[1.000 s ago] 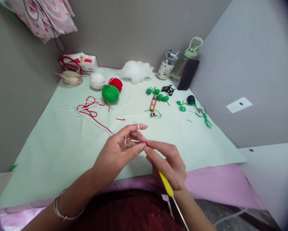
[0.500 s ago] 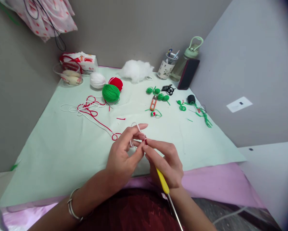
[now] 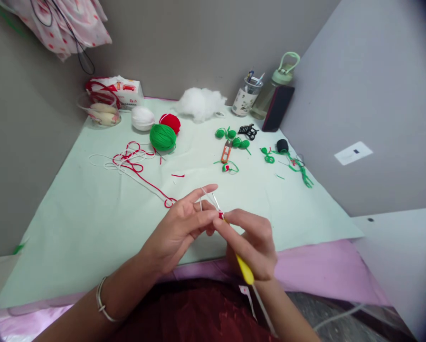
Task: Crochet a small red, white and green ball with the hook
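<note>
Between the fingertips of my left hand (image 3: 184, 223) is a small red-and-white crochet piece (image 3: 221, 215), pinched by thumb and fingers. White yarn runs up over the stretched forefinger of that hand. My right hand (image 3: 251, 237) grips a crochet hook (image 3: 246, 270) by its yellow handle, and its fingertips touch the piece's right side. The hook's metal tip shows just beyond the piece, close to the white yarn. Red and white yarn strands (image 3: 146, 181) trail from behind my left hand to a loose tangle on the table.
Behind lie green (image 3: 163, 137), red (image 3: 170, 123) and white (image 3: 142, 118) yarn balls and white stuffing (image 3: 201, 103). Orange thread snips (image 3: 227, 151) rest among small green crochet pieces. A pen jar (image 3: 247, 97), a bottle (image 3: 269, 95) and a dark phone (image 3: 279, 108) stand at the back right.
The hook's tip now shows beyond the crochet piece. My left thumb has straightened along the work, and both hands have shifted slightly, the right one to the right.
</note>
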Demonstrator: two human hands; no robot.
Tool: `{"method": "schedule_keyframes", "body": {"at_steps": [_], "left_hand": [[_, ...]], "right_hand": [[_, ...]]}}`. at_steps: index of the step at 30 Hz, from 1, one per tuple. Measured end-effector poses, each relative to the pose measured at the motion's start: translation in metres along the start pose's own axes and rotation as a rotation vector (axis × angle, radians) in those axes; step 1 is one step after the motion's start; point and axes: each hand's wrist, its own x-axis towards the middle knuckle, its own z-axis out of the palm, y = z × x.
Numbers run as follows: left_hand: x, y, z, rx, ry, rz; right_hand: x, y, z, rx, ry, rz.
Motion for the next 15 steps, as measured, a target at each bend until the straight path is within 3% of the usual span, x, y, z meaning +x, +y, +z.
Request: {"method": "schedule_keyframes", "body": {"at_steps": [8, 15], "left_hand": [[0.003, 0.004, -0.007, -0.004, 0.039, 0.007], [0.003, 0.008, -0.012, 0.043, -0.018, -0.006]], "right_hand": [[0.013, -0.003, -0.005, 0.344, 0.006, 0.286], [0.016, 0.002, -0.003, 0.57, 0.133, 0.499]]}}
